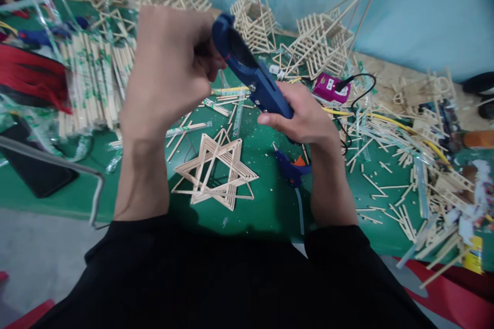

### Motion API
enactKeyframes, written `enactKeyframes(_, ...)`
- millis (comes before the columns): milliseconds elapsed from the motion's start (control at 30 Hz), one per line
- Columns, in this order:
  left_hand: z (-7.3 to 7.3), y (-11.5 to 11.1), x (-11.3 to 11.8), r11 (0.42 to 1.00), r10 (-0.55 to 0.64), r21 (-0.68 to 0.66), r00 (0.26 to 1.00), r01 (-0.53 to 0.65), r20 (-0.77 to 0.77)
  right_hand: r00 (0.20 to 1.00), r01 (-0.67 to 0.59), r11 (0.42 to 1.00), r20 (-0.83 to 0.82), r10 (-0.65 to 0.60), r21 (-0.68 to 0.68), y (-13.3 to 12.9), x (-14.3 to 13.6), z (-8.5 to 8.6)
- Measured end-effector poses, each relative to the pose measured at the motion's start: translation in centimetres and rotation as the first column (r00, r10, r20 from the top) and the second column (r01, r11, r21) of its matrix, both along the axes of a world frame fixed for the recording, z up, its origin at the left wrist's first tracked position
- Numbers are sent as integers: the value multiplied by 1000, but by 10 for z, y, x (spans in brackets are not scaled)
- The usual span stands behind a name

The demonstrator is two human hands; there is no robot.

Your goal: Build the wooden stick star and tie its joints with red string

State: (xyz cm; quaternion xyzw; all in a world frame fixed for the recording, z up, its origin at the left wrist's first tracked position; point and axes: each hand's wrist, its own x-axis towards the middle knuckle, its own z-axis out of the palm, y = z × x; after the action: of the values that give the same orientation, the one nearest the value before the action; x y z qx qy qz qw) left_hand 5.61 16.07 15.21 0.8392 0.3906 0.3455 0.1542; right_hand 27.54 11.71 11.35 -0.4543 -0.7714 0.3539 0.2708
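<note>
My left hand [165,64] is raised over the table with its fingers curled closed. Whatever it pinches, if anything, is hidden behind the fingers. Close to those fingertips is the hooked jaw of a blue pipe cutter [266,87]. My right hand [306,113] wraps around the handles of this cutter, thumb along the side. Below and between my forearms, a star-shaped frame of stacked wooden sticks [232,185] lies flat on the green table [270,221]. Beside my right forearm rests a blue glue gun [290,168] with an orange trigger.
Stick-built hanging baskets [252,23] line the back wall. Wrapped stick bundles [90,82], a red bag [33,74] and a dark phone [36,159] are left. To the right are a magenta power box [332,88], a yellow cable [405,126] and scattered stick offcuts [401,221].
</note>
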Motion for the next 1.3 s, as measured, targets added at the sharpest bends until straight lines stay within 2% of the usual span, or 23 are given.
enactKeyframes(167, -4, 3, 2, 999, -34, 22, 999, 33, 38, 989, -108, 977, -124, 86, -186, -3, 2, 3)
enactKeyframes(367, -9, 8, 6, 999, 18, 31, 1000, -18, -14, 979, -120, 980, -181, 91, -155, -1, 0, -4)
enactKeyframes(567, -9, 8, 7, 997, 1, 77, 1000, 0, -16, 969, -139, 977, -223, 102, -159, 3, -4, -12)
enactKeyframes(633, -8, 8, 5, 995, 22, 94, 999, -19, -27, 973, -76, 986, -229, 40, -151, 1, -7, -15)
enactKeyframes(733, -10, 10, 1, 996, 64, 67, 997, -61, -40, 951, 123, 991, -278, -133, -51, -3, -10, -18)
enactKeyframes(867, -14, 14, -4, 1000, 21, 1, 998, -21, 59, 916, 289, 956, -304, -260, 52, -8, 4, -5)
enactKeyframes(967, -13, 14, -4, 993, -53, -90, 978, 72, 200, 946, 309, 949, -127, -300, 63, -7, 22, 9)
enactKeyframes(1067, -9, 12, -3, 970, -109, -178, 949, 167, 297, 926, 299, 952, 221, -305, 64, -2, 32, 6)
enactKeyframes(1167, -3, 8, -2, 953, -106, -232, 931, 195, 348, 761, 340, 939, 572, -307, 53, 4, 25, -16)
enactKeyframes(1233, 1, 5, -2, 948, -82, -268, 943, 174, 323, 669, 338, 941, 694, -266, 35, 7, 14, -33)
enactKeyframes(1300, 4, 2, -2, 943, -61, -302, 962, 143, 266, 621, 339, 941, 745, -244, 25, 8, 5, -45)
